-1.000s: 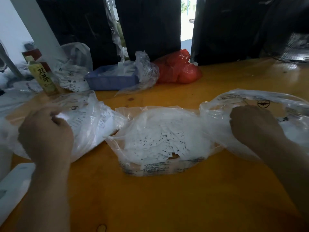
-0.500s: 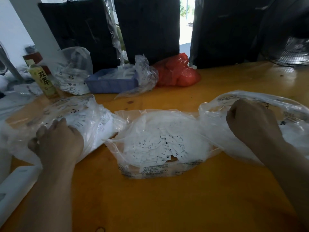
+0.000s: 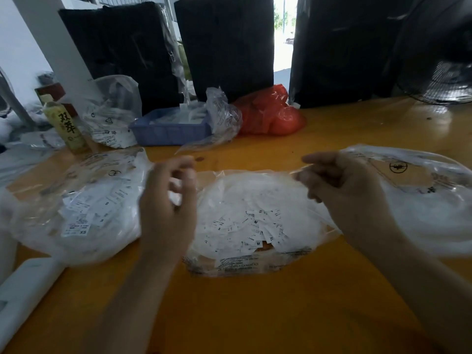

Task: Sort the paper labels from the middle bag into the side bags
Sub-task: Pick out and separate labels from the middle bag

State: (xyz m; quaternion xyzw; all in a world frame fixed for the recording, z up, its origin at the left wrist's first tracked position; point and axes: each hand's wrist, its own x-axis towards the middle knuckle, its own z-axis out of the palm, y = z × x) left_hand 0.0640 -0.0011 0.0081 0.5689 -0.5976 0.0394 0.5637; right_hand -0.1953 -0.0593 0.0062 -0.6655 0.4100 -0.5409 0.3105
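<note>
Clear plastic middle bag [image 3: 255, 223] is the landmark: lies on the orange table [image 3: 255, 315] w/ mouth facing away, long axis left-right, paper labels [image 3: 258, 233] heaped inside, sizes XS to XL readable. Both hands hover at its far corners, approx equally near: left hand [image 3: 168, 208] at the left corner, fingers loosely curled, nothing clearly held; right hand [image 3: 342, 195] at the right corner, fingers half bent, poss. pinching film, can't tell. Next reach is prob. down-fwd into the mouth. Left bag [image 3: 76, 205] & right bag [image 3: 421, 200] flank it, touching. Beyond it: blue tray [image 3: 168, 131], red bag [image 3: 270, 116], drink bottle [image 3: 66, 126], black bales, fan far right.
</note>
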